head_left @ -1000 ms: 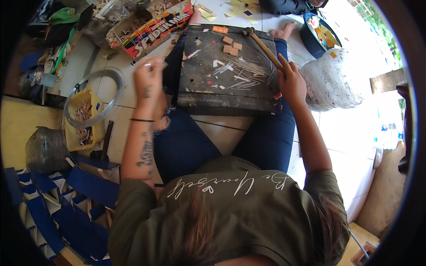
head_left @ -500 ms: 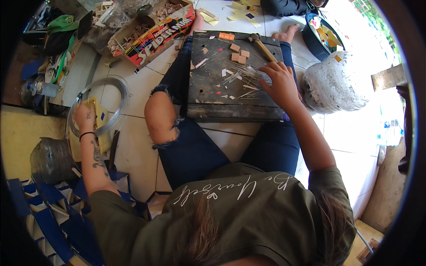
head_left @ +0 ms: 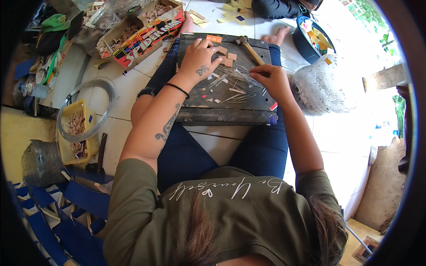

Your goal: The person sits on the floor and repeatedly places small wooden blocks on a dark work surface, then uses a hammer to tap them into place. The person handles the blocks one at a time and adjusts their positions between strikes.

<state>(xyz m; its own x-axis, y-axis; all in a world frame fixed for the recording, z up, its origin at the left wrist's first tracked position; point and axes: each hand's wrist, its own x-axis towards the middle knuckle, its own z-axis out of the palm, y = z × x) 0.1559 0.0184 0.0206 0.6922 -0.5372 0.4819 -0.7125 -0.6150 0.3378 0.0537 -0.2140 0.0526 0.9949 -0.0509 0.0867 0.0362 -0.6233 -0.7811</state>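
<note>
A dark, worn wooden board (head_left: 195, 99) lies across my legs. Near its far left part my left hand (head_left: 197, 60) is spread, fingers and thumb apart, beside several small wooden blocks (head_left: 228, 60). To the right, my right hand (head_left: 271, 80) has thumb and fingertips pinched together at the edge of a loose pile of thin cut wires (head_left: 237, 80); it seems to grip one wire, though the tips are small to see. A hammer (head_left: 250, 49) with a wooden handle rests just beyond that hand. Paper scraps are scattered on the board.
At far left stands a printed cardboard box (head_left: 146, 42) of wooden pieces. A wire coil (head_left: 113, 97) overlaps a yellow tub (head_left: 93, 153) of wood bits. Blue-covered pieces (head_left: 49, 230) pile up lower left. A dark basin (head_left: 306, 46) and wrapped bundle (head_left: 321, 88) sit right; another person is beyond.
My left hand has come from the yellow tub and coil over to the blocks on the board. My right hand's fingers have closed into a pinch at the wires.
</note>
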